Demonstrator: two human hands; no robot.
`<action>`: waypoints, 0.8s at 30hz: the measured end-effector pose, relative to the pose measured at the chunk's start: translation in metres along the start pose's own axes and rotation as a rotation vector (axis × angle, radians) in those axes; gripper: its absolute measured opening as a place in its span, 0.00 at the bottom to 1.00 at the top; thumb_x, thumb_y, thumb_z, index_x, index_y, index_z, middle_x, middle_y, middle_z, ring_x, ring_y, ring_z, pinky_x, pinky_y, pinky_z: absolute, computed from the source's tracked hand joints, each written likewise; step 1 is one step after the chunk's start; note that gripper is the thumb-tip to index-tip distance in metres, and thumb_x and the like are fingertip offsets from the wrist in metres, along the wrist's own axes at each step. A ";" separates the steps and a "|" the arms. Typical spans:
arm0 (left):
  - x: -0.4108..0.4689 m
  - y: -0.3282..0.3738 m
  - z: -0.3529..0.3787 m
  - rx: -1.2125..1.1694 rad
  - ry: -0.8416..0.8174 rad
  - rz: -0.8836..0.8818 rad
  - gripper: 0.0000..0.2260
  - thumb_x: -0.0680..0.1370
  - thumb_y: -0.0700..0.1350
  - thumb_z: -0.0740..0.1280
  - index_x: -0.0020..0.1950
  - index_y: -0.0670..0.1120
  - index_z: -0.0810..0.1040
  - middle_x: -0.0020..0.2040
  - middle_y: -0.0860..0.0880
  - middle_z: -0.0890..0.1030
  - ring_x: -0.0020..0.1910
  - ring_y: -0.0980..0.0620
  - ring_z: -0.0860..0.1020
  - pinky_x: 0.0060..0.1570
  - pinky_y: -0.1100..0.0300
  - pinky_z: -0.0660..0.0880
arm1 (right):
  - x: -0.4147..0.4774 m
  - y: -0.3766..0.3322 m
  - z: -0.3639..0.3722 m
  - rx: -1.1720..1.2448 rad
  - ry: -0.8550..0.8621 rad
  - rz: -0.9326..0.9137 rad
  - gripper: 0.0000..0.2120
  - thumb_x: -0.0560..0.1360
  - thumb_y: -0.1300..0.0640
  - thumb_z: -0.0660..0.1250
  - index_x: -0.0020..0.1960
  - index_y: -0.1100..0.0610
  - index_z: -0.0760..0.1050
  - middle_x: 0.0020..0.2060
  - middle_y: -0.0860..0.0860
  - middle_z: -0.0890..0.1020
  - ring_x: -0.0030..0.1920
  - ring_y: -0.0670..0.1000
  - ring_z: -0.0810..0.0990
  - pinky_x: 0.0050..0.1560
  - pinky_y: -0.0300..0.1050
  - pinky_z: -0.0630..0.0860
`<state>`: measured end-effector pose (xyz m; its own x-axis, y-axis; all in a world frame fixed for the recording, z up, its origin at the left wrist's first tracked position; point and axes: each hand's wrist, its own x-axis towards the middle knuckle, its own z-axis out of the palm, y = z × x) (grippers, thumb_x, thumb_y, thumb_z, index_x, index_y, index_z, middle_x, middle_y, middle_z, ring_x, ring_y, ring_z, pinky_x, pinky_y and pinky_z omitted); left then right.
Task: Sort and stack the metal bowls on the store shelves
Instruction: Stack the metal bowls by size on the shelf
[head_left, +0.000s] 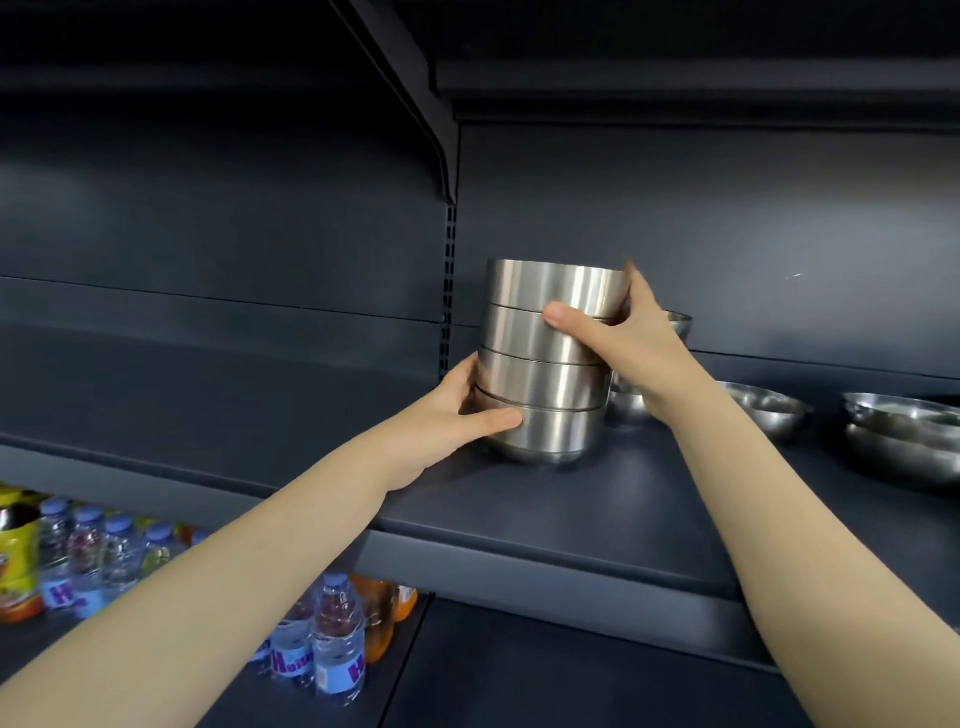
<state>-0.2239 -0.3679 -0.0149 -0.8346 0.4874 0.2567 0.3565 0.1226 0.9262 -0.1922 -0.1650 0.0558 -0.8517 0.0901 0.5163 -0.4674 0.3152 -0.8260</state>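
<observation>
Water bottles (332, 634) on the lower shelf, ignore. Left hand (457, 410) curls round the bottom bowl, right hand (623, 338) grips the upper two, probably steadying the four-bowl stack (545, 364) on the shelf (519, 499). Loose bowls (763, 410) behind, to the right.

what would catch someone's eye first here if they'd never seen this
A stack of four steel bowls in mid-frame on the dark shelf, gripped by the left hand at the bottom bowl and the right hand near the top. Next, shallow bowls lie loose to its right, and water bottles crowd the lower shelf at left.
</observation>
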 end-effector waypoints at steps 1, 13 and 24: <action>0.000 -0.001 0.000 0.008 -0.014 -0.002 0.42 0.70 0.54 0.74 0.78 0.61 0.53 0.70 0.64 0.69 0.71 0.61 0.66 0.74 0.51 0.61 | 0.000 0.001 0.000 0.001 -0.002 -0.005 0.49 0.62 0.42 0.79 0.76 0.47 0.57 0.61 0.40 0.77 0.59 0.40 0.77 0.55 0.37 0.75; 0.006 -0.001 -0.003 0.104 -0.012 0.009 0.26 0.76 0.50 0.70 0.71 0.63 0.64 0.65 0.66 0.73 0.67 0.65 0.69 0.74 0.55 0.60 | -0.016 0.017 -0.002 0.042 0.038 0.044 0.20 0.70 0.46 0.75 0.60 0.47 0.75 0.54 0.43 0.82 0.54 0.42 0.81 0.55 0.42 0.77; 0.050 -0.006 -0.033 0.395 0.054 -0.055 0.22 0.76 0.53 0.70 0.63 0.44 0.68 0.50 0.57 0.78 0.56 0.54 0.76 0.60 0.59 0.71 | -0.009 0.028 -0.025 -0.143 0.586 0.083 0.10 0.75 0.52 0.68 0.54 0.55 0.79 0.46 0.46 0.81 0.47 0.46 0.78 0.47 0.40 0.72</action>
<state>-0.2815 -0.3727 0.0019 -0.8743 0.4256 0.2334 0.4355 0.4755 0.7644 -0.1916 -0.1335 0.0339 -0.5925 0.6122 0.5236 -0.3336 0.4051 -0.8512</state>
